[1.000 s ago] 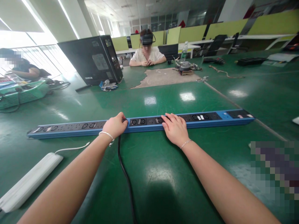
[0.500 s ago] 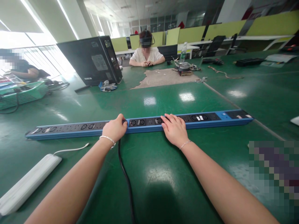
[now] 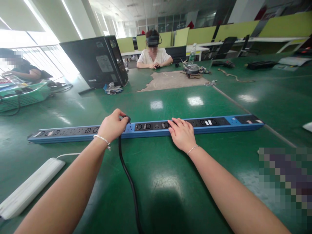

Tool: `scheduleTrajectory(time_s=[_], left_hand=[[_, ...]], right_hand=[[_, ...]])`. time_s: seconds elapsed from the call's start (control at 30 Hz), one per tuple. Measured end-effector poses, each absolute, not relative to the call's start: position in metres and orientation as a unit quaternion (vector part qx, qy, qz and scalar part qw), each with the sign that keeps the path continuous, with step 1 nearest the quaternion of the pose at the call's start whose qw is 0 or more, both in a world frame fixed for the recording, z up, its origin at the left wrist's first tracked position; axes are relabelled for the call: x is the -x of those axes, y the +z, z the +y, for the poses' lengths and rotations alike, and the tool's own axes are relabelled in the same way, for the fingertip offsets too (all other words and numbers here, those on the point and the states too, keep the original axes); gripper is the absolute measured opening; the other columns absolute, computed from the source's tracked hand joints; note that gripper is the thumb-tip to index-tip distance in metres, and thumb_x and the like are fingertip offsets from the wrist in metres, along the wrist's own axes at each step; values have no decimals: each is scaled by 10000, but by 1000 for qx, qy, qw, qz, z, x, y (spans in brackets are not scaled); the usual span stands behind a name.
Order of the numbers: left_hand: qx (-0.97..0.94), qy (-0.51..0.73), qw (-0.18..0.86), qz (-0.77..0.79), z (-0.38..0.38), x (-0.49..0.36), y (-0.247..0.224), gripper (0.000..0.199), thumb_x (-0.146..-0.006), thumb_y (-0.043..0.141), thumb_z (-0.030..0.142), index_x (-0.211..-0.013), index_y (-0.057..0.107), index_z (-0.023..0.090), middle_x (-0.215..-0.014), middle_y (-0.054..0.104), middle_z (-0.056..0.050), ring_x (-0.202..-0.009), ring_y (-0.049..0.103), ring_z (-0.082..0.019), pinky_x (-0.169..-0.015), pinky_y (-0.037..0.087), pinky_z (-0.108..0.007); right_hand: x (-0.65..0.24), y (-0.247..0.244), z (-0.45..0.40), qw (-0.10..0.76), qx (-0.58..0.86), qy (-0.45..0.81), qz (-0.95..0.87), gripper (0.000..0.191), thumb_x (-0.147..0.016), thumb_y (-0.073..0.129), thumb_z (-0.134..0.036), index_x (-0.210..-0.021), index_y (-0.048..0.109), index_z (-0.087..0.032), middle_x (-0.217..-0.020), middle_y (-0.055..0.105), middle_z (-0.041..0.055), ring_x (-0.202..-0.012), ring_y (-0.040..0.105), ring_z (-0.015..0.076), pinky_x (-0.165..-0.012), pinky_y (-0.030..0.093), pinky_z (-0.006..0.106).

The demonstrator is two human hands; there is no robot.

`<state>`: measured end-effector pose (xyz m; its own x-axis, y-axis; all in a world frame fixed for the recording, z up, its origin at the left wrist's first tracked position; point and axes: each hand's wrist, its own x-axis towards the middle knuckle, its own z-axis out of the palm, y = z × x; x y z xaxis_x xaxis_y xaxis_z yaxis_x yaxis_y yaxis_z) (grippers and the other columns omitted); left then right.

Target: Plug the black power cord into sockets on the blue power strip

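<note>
A long blue power strip (image 3: 161, 134) with black socket panels lies across the green tabletop in front of me. My left hand (image 3: 113, 125) is closed on a black plug (image 3: 127, 119), pinched between thumb and fingers just above the strip. From the plug a black power cord (image 3: 131, 182) hangs over the strip's near edge and runs toward me. A blue socket face (image 3: 130, 127) shows just right of this hand. Resting on the strip right of its middle, my right hand (image 3: 182, 135) has its fingers stretched out over the sockets and hides some of them.
At the left lies a white power strip (image 3: 34, 188) with a white cable. A black computer case (image 3: 94, 63), work gloves (image 3: 112, 88) and a green basket (image 3: 26, 97) stand farther back. A person (image 3: 153, 55) sits across the table; another person (image 3: 23, 70) is at far left.
My left hand has lifted the plug up and slightly left from the strip, uncovering the blue socket face. The cord has shifted left with it. My right hand has stayed in place.
</note>
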<state>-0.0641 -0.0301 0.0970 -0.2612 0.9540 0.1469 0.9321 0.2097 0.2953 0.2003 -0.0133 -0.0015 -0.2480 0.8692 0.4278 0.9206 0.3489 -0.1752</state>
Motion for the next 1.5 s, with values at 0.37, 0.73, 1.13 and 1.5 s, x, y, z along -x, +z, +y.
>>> scheduleTrajectory(time_s=[0.37, 0.73, 1.13, 1.5], left_hand=[[-639, 202, 181, 720, -22, 7, 89, 209, -741, 485, 373, -861, 571, 224, -515, 582, 36, -533, 563, -142, -588, 420, -258], [-646, 159, 196, 720, 8, -27, 76, 166, -711, 501, 314, -823, 573, 215, -581, 630, -2, -625, 600, -158, -632, 428, -262], [-663, 110, 181, 718, 17, -33, 77, 172, -681, 512, 292, -809, 591, 208, -661, 674, -36, -752, 630, -188, -676, 446, -276], [-680, 76, 119, 720, 14, -42, 76, 264, -711, 469, 284, -920, 608, 200, -918, 697, -121, -844, 644, -241, -693, 474, -328]], right_hand=[[-200, -2, -13, 236, 567, -51, -787, 391, -931, 337, -345, -1263, 529, -267, -1339, 506, 9, -1245, 377, 210, -1026, 234, 392], [-199, 1, -15, 240, 570, -45, -785, 393, -933, 331, -351, -1265, 524, -269, -1346, 499, 9, -1248, 369, 212, -1028, 231, 396], [-200, 0, -15, 241, 569, -38, -785, 396, -931, 330, -356, -1266, 521, -265, -1354, 490, 15, -1252, 364, 214, -1028, 231, 397], [-199, 1, -16, 239, 570, -35, -785, 399, -933, 324, -351, -1268, 522, -265, -1355, 490, 25, -1254, 365, 218, -1026, 235, 405]])
